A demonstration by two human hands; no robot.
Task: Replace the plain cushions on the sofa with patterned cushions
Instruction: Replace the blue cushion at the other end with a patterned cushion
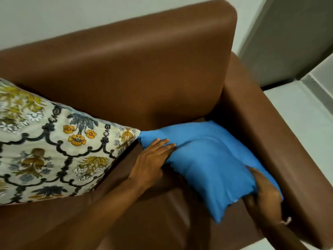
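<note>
Two hands: both are on the plain blue cushion (210, 163), which lies in the right corner of the brown sofa (126, 78), against the armrest (281, 141).
Right hand (263, 193): nearest the camera, at the cushion's lower right corner; the fingers are curled around the fabric and bunch it, so it looks like a real grip, with part of the hand tucked under the corner.
Left hand (153, 157): flat and open, palm down, fingers stretched along the cushion's left edge; it presses on the cushion and does not clench it.
Arms: both forearms reach forward and down from the bottom of the view, the left crossing the seat at a slant.
Step in hand: judged as taking the plain cushion off the sofa.
Doing it well: the left hand would do better to close on its edge too, so the soft cushion lifts level and does not sag or drag on the seat.
Patterned cushion (54, 147): rests to the left against the backrest, its corner touching the blue one's top corner; lift clear of it.
Further back: backrest and pale wall (72, 15).
</note>
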